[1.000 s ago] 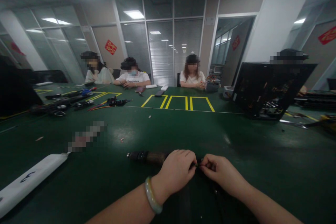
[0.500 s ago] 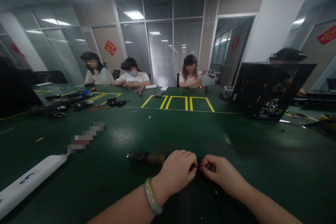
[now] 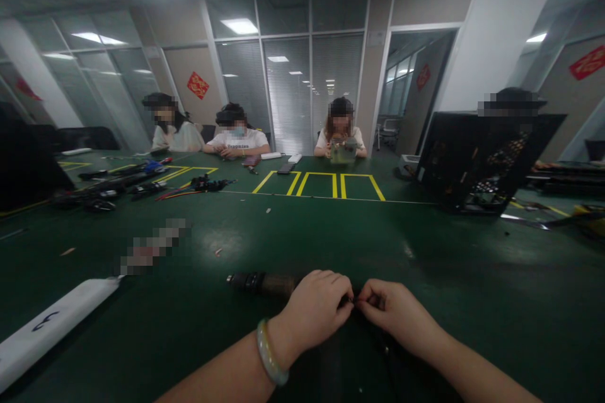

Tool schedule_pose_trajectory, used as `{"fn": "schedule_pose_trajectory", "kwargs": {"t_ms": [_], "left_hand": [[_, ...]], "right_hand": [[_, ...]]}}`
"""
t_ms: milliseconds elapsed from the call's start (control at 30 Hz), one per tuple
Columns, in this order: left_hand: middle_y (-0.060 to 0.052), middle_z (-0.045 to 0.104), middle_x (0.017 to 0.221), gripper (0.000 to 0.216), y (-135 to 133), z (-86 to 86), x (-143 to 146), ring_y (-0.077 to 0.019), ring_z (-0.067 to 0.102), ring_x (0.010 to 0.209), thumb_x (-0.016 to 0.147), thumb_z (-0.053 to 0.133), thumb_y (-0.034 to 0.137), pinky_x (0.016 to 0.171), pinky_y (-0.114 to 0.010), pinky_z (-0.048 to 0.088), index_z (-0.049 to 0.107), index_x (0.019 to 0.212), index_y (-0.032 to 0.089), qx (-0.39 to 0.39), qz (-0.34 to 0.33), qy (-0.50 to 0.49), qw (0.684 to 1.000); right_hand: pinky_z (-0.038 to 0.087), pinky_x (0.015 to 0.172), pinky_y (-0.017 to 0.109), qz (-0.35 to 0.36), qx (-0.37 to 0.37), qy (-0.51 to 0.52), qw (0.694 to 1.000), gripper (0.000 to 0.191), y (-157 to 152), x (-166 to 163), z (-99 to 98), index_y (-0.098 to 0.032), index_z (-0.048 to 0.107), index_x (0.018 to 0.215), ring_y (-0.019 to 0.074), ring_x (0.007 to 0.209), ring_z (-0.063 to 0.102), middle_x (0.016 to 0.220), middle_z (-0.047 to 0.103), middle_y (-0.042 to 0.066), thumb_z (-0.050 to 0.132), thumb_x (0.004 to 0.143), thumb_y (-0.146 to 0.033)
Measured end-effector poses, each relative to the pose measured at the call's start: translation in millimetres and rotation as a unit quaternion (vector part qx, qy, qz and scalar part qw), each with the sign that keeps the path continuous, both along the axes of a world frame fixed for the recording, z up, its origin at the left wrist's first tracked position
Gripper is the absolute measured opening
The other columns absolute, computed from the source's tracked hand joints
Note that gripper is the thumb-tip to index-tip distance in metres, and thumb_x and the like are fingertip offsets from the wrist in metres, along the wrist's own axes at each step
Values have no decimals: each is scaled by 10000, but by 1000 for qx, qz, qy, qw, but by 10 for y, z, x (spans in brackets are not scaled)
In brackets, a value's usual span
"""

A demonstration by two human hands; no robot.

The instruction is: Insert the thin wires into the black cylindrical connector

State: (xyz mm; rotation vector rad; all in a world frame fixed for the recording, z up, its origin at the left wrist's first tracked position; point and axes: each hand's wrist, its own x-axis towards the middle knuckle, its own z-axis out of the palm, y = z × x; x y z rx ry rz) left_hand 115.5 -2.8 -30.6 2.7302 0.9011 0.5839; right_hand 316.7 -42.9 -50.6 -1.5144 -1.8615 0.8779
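My left hand [image 3: 316, 307], with a pale bangle [image 3: 271, 352] at its wrist, is closed in a pinch. Facing it, my right hand [image 3: 394, 312] is pinched too, and the two sets of fingertips nearly meet. Something small and dark may be between them, but the fingers hide it. Behind my left hand, a dark cylindrical tool with a metal tip, like an electric screwdriver [image 3: 265, 283], lies on its side pointing left. A dark cord-like thing [image 3: 386, 349] runs down below my right hand, hard to make out against the table.
A white power strip [image 3: 57, 330] lies at the left of the green table [image 3: 302, 227]. Cables [image 3: 208, 184] and dark parts are heaped farther left. On the right stands a black computer case [image 3: 486, 164]. Several people sit across the table, one holding a boxy part [image 3: 344, 150].
My hands keep almost the same pinched pose. Across the table, the person in the middle has brought the boxy part from the side to in front of the chest.
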Motion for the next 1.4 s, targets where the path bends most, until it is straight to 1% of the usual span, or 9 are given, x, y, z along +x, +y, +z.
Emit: {"fn": "schedule_pose_trajectory", "kwargs": {"t_ms": [267,500,733,833,1033,1400], "left_hand": [[-7,636,906,59,15,-70,38,-206,592,897,885,617,234,819,-362,420,579,915,201,21,25,-2,999],[1,619,897,113,17,-61,42,-199,590,876,868,636,248,796,-342,428,561,941,206,18,46,5,999],[-9,634,960,71,1,-2,27,-197,590,941,879,579,167,851,-342,426,567,934,210,21,9,12,1000],[-16,633,979,87,2,-3,23,-204,591,957,866,585,170,879,-355,430,565,942,207,19,11,7,1000],[-27,629,995,153,-9,-6,12,-216,590,953,823,632,203,883,-354,439,558,957,204,5,22,1,1000],[-10,643,995,70,12,-27,19,-205,596,954,869,616,191,876,-358,438,570,920,206,8,13,-11,1000]], "right_hand": [[375,543,195,-2,4,8,1000,99,41,14,-13,-186,651,814,134,632,575,700,641,-21,585,871,-235],[374,530,192,-1,-2,18,1000,101,38,18,-15,-188,646,826,133,625,572,697,637,-24,584,879,-247],[364,523,194,-3,2,-4,1000,114,37,5,-22,-187,644,821,134,612,573,685,643,-19,584,883,-262],[371,530,194,0,1,-3,1000,120,37,1,-23,-185,645,816,136,621,579,689,646,-18,581,883,-262],[366,534,195,-5,4,-7,1000,121,39,4,-11,-186,645,802,134,623,569,686,639,-20,586,879,-260],[365,530,195,0,-6,7,1000,100,25,3,18,-182,634,823,132,617,561,688,631,-21,577,881,-241]]}}
